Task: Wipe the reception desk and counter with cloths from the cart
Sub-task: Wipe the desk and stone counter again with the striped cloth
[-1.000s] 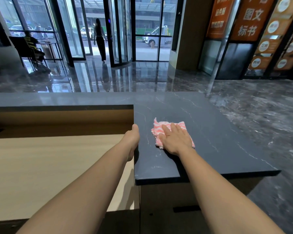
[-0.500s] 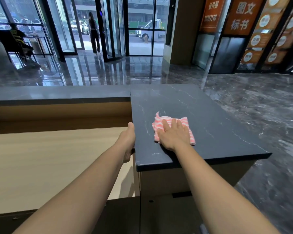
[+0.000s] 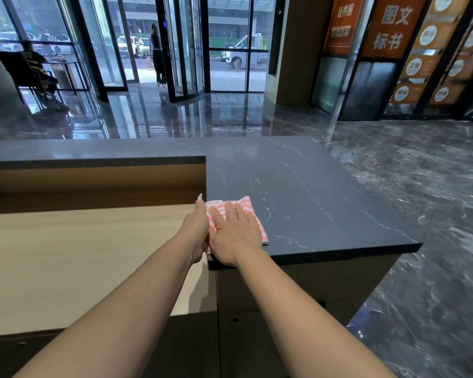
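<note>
Dark table point(image 3: 325, 192) stretches open from twelve to three o'clock of the cloth point(image 3: 239, 204); the left hand point(image 3: 195, 227) blocks nine o'clock.

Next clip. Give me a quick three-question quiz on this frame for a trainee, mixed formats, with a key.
1. True or false: the right hand bunches the striped cloth in a fist.
2. Where does the cloth lie? A) on a cart B) on the dark stone counter C) in a bucket
3. Which hand lies against the counter's left edge, beside the cloth?

Key
1. False: it lies flat on the cloth, fingers straight.
2. B
3. The left hand.
</note>
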Demonstrator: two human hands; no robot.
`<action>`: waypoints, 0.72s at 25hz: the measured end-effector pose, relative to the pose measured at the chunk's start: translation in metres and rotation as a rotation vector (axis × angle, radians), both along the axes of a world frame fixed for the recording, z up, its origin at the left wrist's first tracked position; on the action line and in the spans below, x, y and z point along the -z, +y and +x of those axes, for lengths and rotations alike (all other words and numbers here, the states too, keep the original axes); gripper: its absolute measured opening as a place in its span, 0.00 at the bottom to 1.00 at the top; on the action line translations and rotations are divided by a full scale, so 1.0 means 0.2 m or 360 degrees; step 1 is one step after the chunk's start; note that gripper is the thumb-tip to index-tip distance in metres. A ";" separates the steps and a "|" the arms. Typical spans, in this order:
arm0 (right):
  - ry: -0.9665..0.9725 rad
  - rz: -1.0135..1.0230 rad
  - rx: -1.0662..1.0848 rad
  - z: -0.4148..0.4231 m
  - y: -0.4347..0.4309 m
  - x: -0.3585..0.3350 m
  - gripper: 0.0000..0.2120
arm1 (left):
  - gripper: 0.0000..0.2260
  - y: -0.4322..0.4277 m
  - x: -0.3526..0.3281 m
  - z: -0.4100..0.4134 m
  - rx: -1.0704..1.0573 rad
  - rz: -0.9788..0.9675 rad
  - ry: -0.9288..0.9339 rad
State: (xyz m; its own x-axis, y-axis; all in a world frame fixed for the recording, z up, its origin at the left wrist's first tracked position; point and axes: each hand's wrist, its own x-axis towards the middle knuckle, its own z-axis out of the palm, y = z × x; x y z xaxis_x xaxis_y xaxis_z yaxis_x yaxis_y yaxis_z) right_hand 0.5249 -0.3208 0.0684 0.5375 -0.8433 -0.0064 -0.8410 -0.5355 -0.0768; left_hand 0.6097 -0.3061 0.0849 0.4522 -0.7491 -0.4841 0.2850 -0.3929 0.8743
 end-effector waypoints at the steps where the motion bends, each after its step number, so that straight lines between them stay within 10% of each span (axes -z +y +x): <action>1: -0.0002 -0.0001 -0.0023 -0.04 -0.01 0.00 0.26 | 0.28 0.01 -0.01 -0.03 -0.0010 0.0011 -0.0049; 18: -0.0084 0.0091 0.0516 -0.51 -0.02 -0.01 0.26 | 0.23 0.35 -0.02 -0.18 -0.0231 0.0003 -0.0032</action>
